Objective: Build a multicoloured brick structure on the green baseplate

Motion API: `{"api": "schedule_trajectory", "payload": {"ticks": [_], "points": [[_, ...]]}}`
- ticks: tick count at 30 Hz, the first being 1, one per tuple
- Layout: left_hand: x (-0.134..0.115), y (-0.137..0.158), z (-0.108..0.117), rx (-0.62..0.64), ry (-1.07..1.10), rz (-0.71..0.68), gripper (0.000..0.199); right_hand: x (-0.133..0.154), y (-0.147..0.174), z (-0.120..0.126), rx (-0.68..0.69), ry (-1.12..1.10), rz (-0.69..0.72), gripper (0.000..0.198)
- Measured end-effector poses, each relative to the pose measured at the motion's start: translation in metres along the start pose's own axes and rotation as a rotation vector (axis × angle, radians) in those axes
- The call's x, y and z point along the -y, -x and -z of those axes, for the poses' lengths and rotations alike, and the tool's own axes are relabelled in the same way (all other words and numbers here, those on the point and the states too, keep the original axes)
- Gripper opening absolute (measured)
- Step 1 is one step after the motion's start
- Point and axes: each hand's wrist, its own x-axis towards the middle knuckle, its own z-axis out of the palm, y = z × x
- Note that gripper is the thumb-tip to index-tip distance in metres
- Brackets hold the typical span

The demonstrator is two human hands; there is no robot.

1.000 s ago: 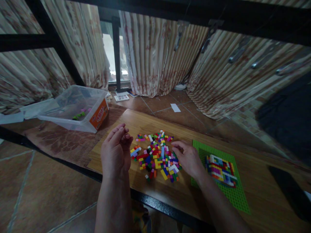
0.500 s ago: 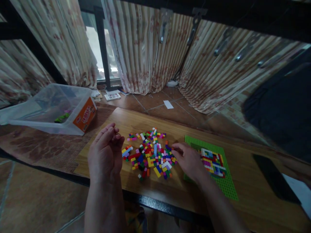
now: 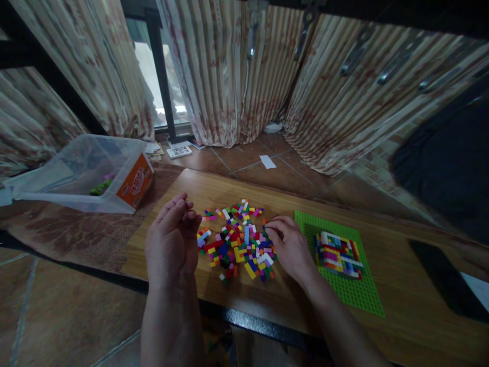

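Note:
A loose pile of small colourful toy bricks [image 3: 239, 250] is spread over the wooden table top. My left hand [image 3: 173, 237] is raised at the pile's left side, palm turned inward, fingers curled against the thumb; anything in that pinch is too small to make out. Over the right edge of the pile, my right hand [image 3: 290, 244] has its thumb and bent fingers close together among the bricks, and what is between the tips is hidden. Just right of it, a multicoloured brick build [image 3: 339, 255] sits on a green studded baseplate [image 3: 369, 290].
A clear plastic bin [image 3: 72, 201] with an orange label and a few green and pink pieces stands at the left. A dark flat object [image 3: 439, 278] and white paper [image 3: 477, 290] lie at the far right. Dark clothing of another person [image 3: 443, 158] shows at right.
My right hand has shifted slightly left, its fingers further over the pile's edge, uncovering more of the brick build. My left hand keeps its curled pose. The view has shifted a little.

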Motion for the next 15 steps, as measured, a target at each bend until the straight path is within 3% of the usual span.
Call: {"api": "schedule_trajectory", "payload": {"ticks": [9, 15], "points": [[0.002, 0.001, -0.001, 0.017, 0.016, 0.017, 0.010, 0.004, -0.016, -0.016, 0.018, 0.112, 0.023, 0.016], [0.002, 0.001, 0.000, 0.021, 0.026, 0.013, 0.008, 0.009, -0.004, 0.009, -0.025, -0.005, -0.020, 0.017]]}}
